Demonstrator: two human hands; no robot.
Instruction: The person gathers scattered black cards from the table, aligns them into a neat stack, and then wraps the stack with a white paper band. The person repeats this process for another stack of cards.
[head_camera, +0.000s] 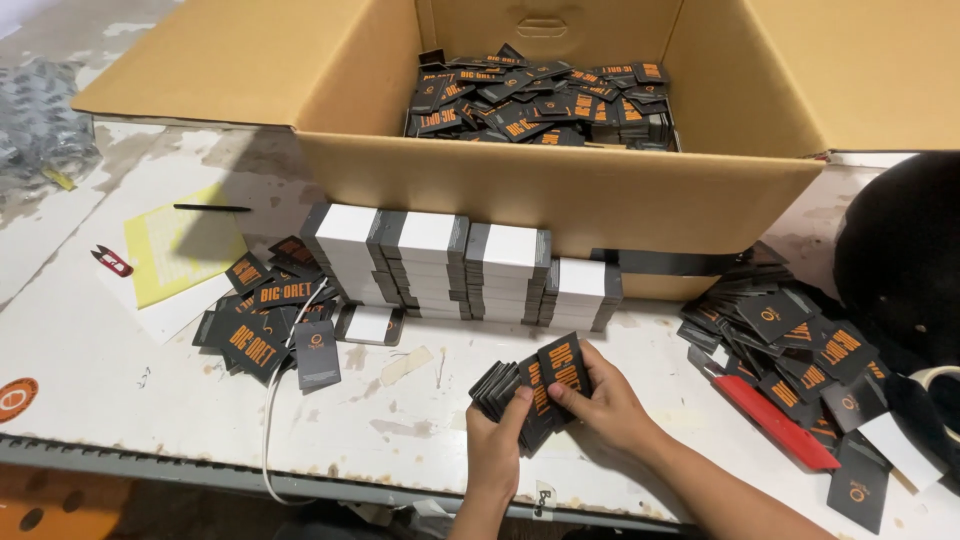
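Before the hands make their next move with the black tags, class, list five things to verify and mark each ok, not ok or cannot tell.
1. Left hand grips the fanned bundle of black tags: ok.
2. Right hand has its fingers on the front tag: ok.
3. Bundle edges squared up: not ok, the tags are splayed.
4. Banded stacks stand in a tidy row against the cardboard box: ok.
5. Number of tags in the bundle: cannot tell.
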